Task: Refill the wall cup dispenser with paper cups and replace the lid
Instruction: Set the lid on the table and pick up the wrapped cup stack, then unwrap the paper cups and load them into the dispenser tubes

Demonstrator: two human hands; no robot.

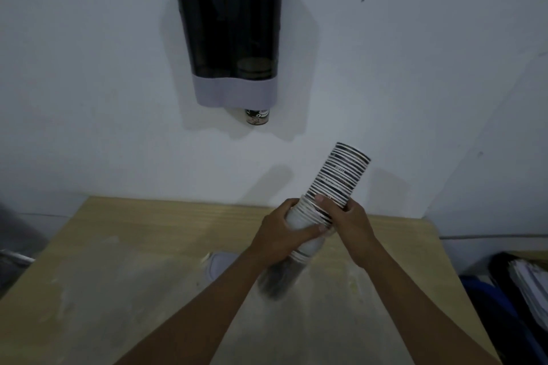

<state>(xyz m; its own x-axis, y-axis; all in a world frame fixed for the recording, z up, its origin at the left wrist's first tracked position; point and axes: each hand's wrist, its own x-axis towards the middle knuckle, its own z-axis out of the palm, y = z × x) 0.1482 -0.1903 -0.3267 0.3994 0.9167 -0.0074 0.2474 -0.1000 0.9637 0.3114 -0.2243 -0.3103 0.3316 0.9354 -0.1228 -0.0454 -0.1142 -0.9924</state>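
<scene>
A dark see-through cup dispenser [229, 29] with a grey base hangs on the white wall, its top open. One cup bottom [257, 117] pokes out below its right tube, and a few cups show inside. Both hands hold a long tilted stack of paper cups [338, 178] over the table. My left hand [284, 234] wraps the stack's lower middle. My right hand [347, 221] grips it just above, from the right. The stack's lowest part is blurred. The grey lid [219, 265] lies on the table, left of my left forearm.
A wooden table [118, 275] with pale smears stands against the wall, below the dispenser. A pile of papers [530, 284] on dark and blue items sits beyond the table's right edge. A dark object is at the far left edge.
</scene>
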